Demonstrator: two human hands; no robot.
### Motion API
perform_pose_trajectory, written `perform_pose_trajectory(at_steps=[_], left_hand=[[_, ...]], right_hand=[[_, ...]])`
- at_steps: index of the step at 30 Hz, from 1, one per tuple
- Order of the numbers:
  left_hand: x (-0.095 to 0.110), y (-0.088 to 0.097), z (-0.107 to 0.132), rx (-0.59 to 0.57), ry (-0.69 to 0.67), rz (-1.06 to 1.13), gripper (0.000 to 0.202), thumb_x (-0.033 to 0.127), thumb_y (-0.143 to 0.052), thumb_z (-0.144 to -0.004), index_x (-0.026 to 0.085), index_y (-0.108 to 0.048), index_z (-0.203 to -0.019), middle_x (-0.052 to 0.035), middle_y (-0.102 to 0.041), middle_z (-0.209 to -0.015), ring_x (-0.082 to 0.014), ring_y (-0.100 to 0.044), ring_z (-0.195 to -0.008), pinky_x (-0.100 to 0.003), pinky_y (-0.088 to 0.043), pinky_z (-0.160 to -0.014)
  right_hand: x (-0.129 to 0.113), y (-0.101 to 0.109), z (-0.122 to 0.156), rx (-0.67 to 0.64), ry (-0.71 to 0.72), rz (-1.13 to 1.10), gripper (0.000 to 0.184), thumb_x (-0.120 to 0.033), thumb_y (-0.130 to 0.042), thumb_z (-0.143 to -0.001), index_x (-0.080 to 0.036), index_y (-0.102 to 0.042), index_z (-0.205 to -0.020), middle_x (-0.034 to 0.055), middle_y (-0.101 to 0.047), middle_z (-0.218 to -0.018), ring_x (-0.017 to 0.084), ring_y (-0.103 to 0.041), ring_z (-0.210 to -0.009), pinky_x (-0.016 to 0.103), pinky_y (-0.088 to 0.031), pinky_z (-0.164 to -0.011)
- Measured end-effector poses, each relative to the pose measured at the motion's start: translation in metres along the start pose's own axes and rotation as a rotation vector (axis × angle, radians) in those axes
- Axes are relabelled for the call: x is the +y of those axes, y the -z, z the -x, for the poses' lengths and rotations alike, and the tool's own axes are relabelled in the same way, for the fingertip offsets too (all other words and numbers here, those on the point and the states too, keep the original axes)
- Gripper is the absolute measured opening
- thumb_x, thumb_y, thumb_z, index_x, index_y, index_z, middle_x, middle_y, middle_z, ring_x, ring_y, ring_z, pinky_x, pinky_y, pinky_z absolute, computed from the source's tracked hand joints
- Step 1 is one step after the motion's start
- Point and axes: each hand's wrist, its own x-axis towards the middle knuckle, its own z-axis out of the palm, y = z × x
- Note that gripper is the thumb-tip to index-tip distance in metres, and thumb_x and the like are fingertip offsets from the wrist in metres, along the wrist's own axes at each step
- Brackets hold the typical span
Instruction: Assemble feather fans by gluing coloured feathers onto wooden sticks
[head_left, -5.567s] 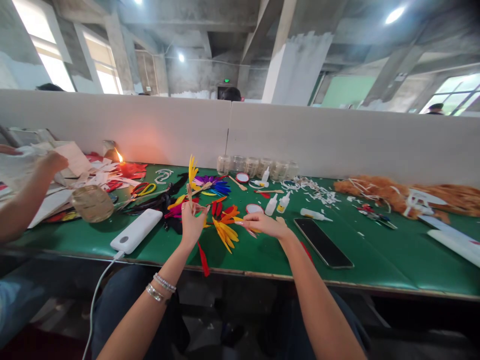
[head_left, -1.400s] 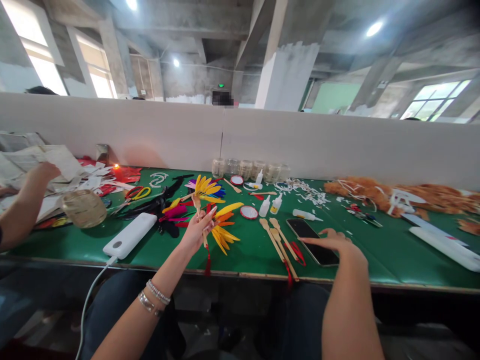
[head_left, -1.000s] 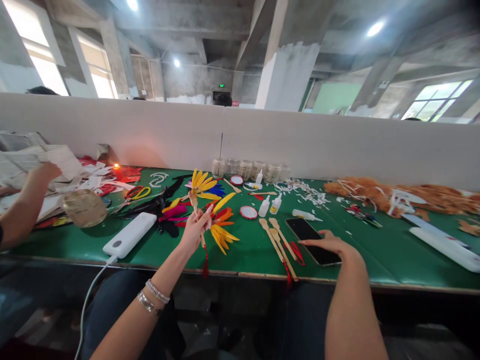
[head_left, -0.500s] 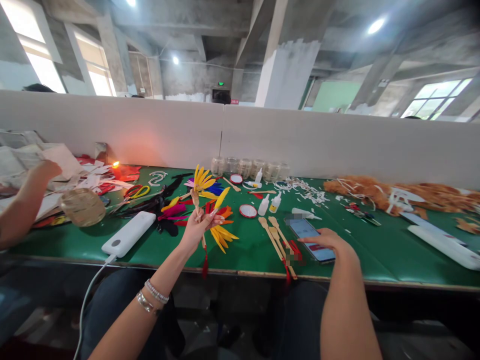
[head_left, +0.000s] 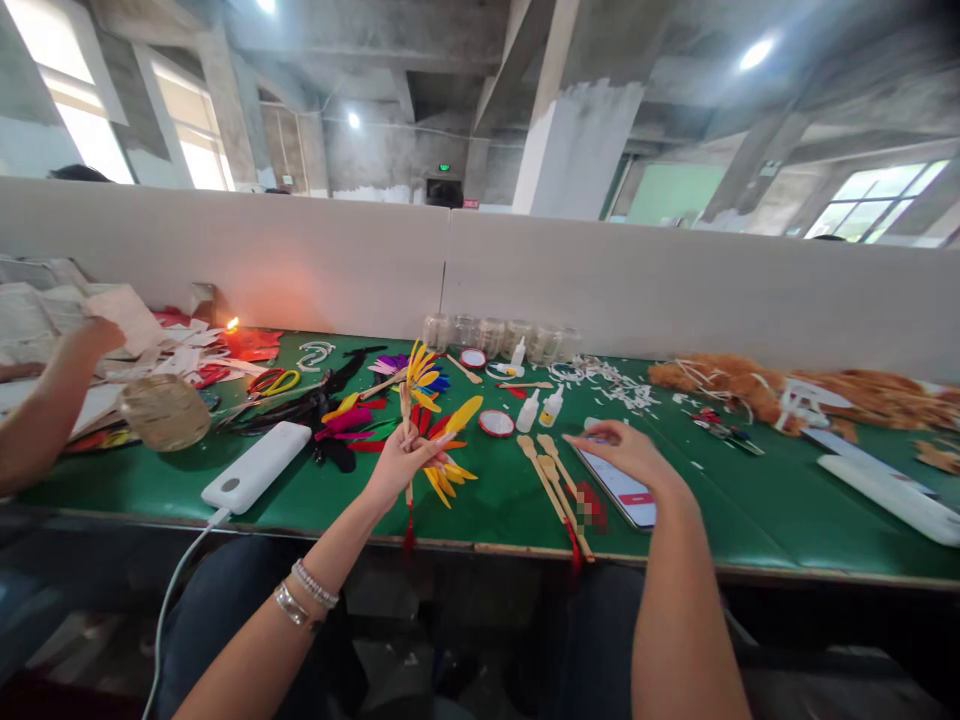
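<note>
My left hand [head_left: 401,465] is closed around a wooden stick topped with a fan of yellow feathers [head_left: 418,372], held upright above the green table [head_left: 495,505]; a loose yellow feather sits between its fingers. My right hand [head_left: 628,455] hovers over a lit phone [head_left: 626,488] lying flat on the table, fingers spread with the fingertips toward the screen. Several wooden spoon-shaped sticks with red tassels [head_left: 555,480] lie between my two hands. Loose yellow, orange, red and pink feathers [head_left: 442,470] are piled under my left hand.
A white power bank [head_left: 255,467] with its cable lies to the left. Small glue bottles [head_left: 541,408], round lids and glass jars [head_left: 502,338] stand behind. Another person's arm [head_left: 45,410] reaches over papers at the far left beside a candle flame [head_left: 232,325]. Orange fluff [head_left: 757,385] lies right.
The phone screen has lit up. My right hand has lifted from its right side and moved left over its top. My left hand has turned the feathered stick more upright.
</note>
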Motion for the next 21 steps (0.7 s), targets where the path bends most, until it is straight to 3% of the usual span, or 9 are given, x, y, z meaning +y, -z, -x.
perform_pose_trajectory(at_steps=[4,6,9,11,21], left_hand=[[-0.004,-0.001,0.001,-0.020,-0.039,-0.027,0.057,0.038,-0.077,-0.056,0.021,-0.024,-0.067,-0.0002,-0.066,-0.057,-0.0192,-0.067,-0.062,-0.025,-0.053,-0.056],[-0.006,-0.001,0.001,-0.061,-0.029,-0.036,0.058,0.038,-0.078,-0.055,0.021,-0.024,-0.067,-0.0007,-0.066,-0.057,-0.0185,-0.066,-0.060,-0.024,-0.052,-0.055],[-0.009,-0.003,0.001,-0.092,-0.011,-0.030,0.059,0.038,-0.079,-0.052,0.021,-0.024,-0.066,0.0000,-0.065,-0.054,-0.0177,-0.065,-0.054,-0.023,-0.051,-0.052],[-0.009,-0.005,0.002,-0.100,-0.015,-0.016,0.059,0.037,-0.080,-0.052,0.021,-0.024,-0.066,0.0010,-0.064,-0.052,-0.0181,-0.065,-0.054,-0.023,-0.051,-0.051],[-0.007,-0.004,0.000,-0.043,0.005,0.044,0.057,0.040,-0.078,-0.053,0.020,-0.026,-0.065,0.0044,-0.061,-0.056,-0.0173,-0.066,-0.062,-0.025,-0.054,-0.057]], right_hand=[[-0.071,-0.035,0.015,-0.554,0.368,-0.325,0.043,-0.058,-0.049,-0.075,-0.018,-0.060,-0.088,0.0043,-0.061,-0.082,0.017,-0.057,-0.075,0.029,-0.044,-0.069],[-0.095,-0.060,0.019,-0.699,0.446,-0.462,0.045,-0.059,-0.039,-0.080,-0.018,-0.058,-0.083,0.0020,-0.057,-0.072,0.013,-0.053,-0.063,0.028,-0.043,-0.062],[-0.112,-0.089,0.020,-0.608,0.456,-0.617,0.046,-0.060,-0.035,-0.081,-0.018,-0.051,-0.071,-0.0012,-0.048,-0.063,0.010,-0.043,-0.055,0.024,-0.037,-0.053],[-0.116,-0.095,0.021,-0.557,0.426,-0.653,0.043,-0.059,-0.040,-0.080,-0.018,-0.049,-0.069,-0.0030,-0.043,-0.059,0.009,-0.037,-0.051,0.023,-0.030,-0.048],[-0.115,-0.090,0.025,-0.488,0.455,-0.683,0.040,-0.055,-0.045,-0.079,-0.018,-0.044,-0.064,-0.0040,-0.041,-0.058,0.008,-0.035,-0.052,0.024,-0.029,-0.051]])
